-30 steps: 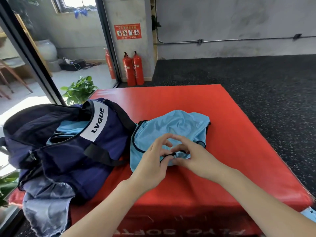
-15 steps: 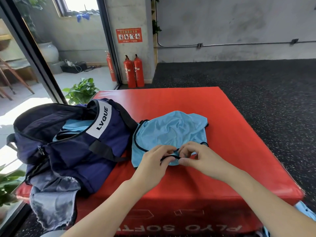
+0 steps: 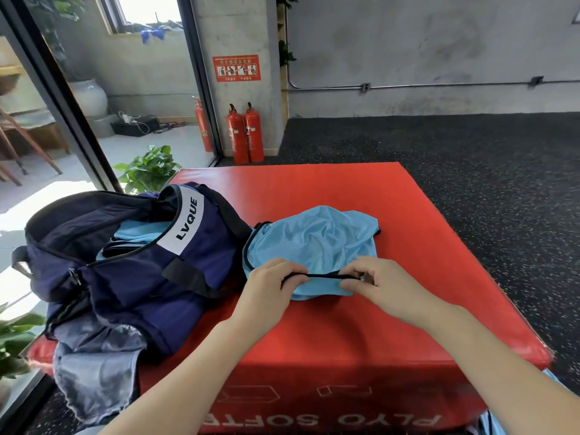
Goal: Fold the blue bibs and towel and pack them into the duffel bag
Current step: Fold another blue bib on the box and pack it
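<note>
A crumpled light-blue bib (image 3: pixel 314 243) with black trim lies in the middle of the red plyo box (image 3: pixel 423 246). My left hand (image 3: pixel 270 287) and my right hand (image 3: pixel 373 284) each pinch the bib's black-edged near hem, stretching it taut between them. The navy duffel bag (image 3: pixel 131 265), marked LVQUE, stands open to the left of the bib and touches it. Light-blue fabric (image 3: pixel 138 230) shows inside the bag's opening.
A grey-blue cloth (image 3: pixel 94 365) hangs off the box's left front corner below the bag. More light-blue fabric (image 3: pixel 496 419) peeks out at the lower right beside the box. Potted plants (image 3: pixel 147 167), a glass partition and fire extinguishers (image 3: pixel 244 133) stand beyond the box.
My hands have drawn apart along the bib's black hem, pulling it straight. The bag has not moved.
</note>
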Tool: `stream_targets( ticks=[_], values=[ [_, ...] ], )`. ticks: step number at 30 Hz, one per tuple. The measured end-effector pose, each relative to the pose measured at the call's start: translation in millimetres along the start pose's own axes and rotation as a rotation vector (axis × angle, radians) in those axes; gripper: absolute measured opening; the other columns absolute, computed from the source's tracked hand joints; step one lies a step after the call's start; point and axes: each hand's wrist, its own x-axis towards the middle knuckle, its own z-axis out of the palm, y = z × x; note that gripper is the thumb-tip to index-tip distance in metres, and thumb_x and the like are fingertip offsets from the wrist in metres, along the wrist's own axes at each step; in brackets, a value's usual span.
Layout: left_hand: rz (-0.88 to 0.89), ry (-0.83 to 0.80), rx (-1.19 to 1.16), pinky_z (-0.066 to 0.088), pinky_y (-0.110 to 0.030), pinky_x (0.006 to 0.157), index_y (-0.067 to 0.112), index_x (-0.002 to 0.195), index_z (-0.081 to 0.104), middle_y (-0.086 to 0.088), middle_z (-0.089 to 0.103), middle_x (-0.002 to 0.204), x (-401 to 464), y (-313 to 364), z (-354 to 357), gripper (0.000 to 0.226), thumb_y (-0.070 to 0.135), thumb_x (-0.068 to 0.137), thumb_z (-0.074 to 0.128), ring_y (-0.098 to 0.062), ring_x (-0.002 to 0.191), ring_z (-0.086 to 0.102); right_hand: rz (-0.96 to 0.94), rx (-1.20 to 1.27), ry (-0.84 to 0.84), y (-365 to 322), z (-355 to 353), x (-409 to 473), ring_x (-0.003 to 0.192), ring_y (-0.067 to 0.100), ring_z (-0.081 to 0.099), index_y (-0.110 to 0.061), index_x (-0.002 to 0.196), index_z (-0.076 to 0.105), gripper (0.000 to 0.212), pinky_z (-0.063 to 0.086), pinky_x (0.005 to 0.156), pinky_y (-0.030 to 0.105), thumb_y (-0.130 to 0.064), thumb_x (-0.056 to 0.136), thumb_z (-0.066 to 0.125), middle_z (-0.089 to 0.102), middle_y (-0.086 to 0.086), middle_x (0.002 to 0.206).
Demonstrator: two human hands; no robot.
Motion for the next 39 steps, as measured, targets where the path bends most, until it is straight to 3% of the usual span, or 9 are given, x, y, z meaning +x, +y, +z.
stream_targets(
  ticks=[6, 10, 14, 17, 23, 26, 32, 37, 39],
  values=[
    [0.066, -0.028, 0.068, 0.046, -0.014, 0.079, 0.019, 0.096, 0.077, 0.014, 0.067, 0.089, -3, -7, -10, 0.009, 0.014, 0.090, 0.074, -0.004, 0.087, 0.062, 0.052, -0.125, 0.114, 9, -22, -14, 0.071, 0.011, 0.052, -0.030, 0.070, 0.068, 0.025, 0.045, 0.067, 0.035, -0.048, 0.072, 0.084, 0.056, -0.007, 0.077],
    [0.132, -0.024, 0.195, 0.043, -0.020, 0.080, 0.021, 0.096, 0.076, 0.017, 0.065, 0.088, -4, -20, -22, 0.009, 0.015, 0.090, 0.075, -0.004, 0.084, 0.058, 0.104, -0.391, 0.160, 18, -39, -27, 0.077, 0.005, 0.054, -0.032, 0.069, 0.062, 0.035, 0.045, 0.064, 0.032, -0.064, 0.073, 0.076, 0.054, -0.012, 0.082],
    [0.100, 0.030, 0.185, 0.047, -0.023, 0.083, 0.021, 0.095, 0.077, 0.019, 0.066, 0.090, -6, -25, -29, 0.008, 0.016, 0.089, 0.076, -0.003, 0.086, 0.062, 0.126, -0.373, 0.225, 26, -46, -38, 0.077, 0.002, 0.053, -0.036, 0.071, 0.061, 0.027, 0.040, 0.063, 0.030, -0.058, 0.079, 0.074, 0.051, -0.014, 0.086],
    [0.098, 0.023, 0.149, 0.048, -0.021, 0.083, 0.022, 0.095, 0.077, 0.017, 0.066, 0.090, -11, -20, -26, 0.009, 0.017, 0.089, 0.077, -0.004, 0.086, 0.063, 0.097, -0.308, 0.161, 24, -34, -45, 0.080, 0.003, 0.058, -0.041, 0.089, 0.066, 0.027, 0.050, 0.072, 0.032, -0.064, 0.077, 0.072, 0.054, -0.022, 0.099],
    [0.212, -0.018, 0.148, 0.043, -0.017, 0.084, 0.024, 0.096, 0.076, 0.021, 0.063, 0.091, -24, 1, -15, 0.007, 0.022, 0.091, 0.072, 0.003, 0.087, 0.057, 0.036, -0.203, 0.035, -1, 18, -43, 0.092, -0.008, 0.053, -0.041, 0.137, 0.050, 0.067, 0.049, 0.094, 0.029, -0.065, 0.079, 0.070, 0.049, -0.029, 0.132],
    [0.237, -0.019, 0.130, 0.042, -0.017, 0.084, 0.023, 0.096, 0.075, 0.025, 0.058, 0.090, -28, 6, -10, 0.009, 0.025, 0.091, 0.069, 0.010, 0.088, 0.053, 0.049, -0.220, 0.018, -13, 38, -39, 0.090, -0.010, 0.053, -0.043, 0.130, 0.057, 0.054, 0.045, 0.088, 0.023, -0.065, 0.082, 0.068, 0.059, -0.028, 0.122],
    [0.218, -0.029, 0.136, 0.041, -0.017, 0.085, 0.026, 0.099, 0.075, 0.018, 0.064, 0.092, -33, 4, -2, 0.008, 0.023, 0.093, 0.070, 0.000, 0.088, 0.057, 0.091, -0.010, 0.041, -24, 45, -39, 0.051, 0.001, 0.062, -0.030, 0.096, 0.070, 0.006, 0.040, 0.055, 0.017, -0.035, 0.095, 0.067, 0.066, -0.022, 0.061],
    [0.199, 0.010, 0.211, 0.039, -0.021, 0.083, 0.024, 0.099, 0.075, 0.014, 0.065, 0.090, -22, -11, -9, 0.009, 0.023, 0.093, 0.068, -0.006, 0.083, 0.052, 0.178, 0.178, 0.212, -9, 17, -35, 0.069, 0.014, 0.074, -0.016, 0.093, 0.074, 0.007, 0.062, 0.066, 0.037, -0.011, 0.093, 0.069, 0.075, 0.001, 0.074],
    [0.179, 0.023, 0.231, 0.039, -0.026, 0.081, 0.023, 0.097, 0.076, 0.015, 0.065, 0.088, -17, -15, -12, 0.015, 0.027, 0.094, 0.061, -0.006, 0.080, 0.053, 0.172, 0.110, 0.243, 3, 5, -37, 0.072, 0.007, 0.072, -0.019, 0.088, 0.074, 0.009, 0.059, 0.073, 0.031, -0.012, 0.091, 0.070, 0.075, -0.004, 0.076]
  ],
)
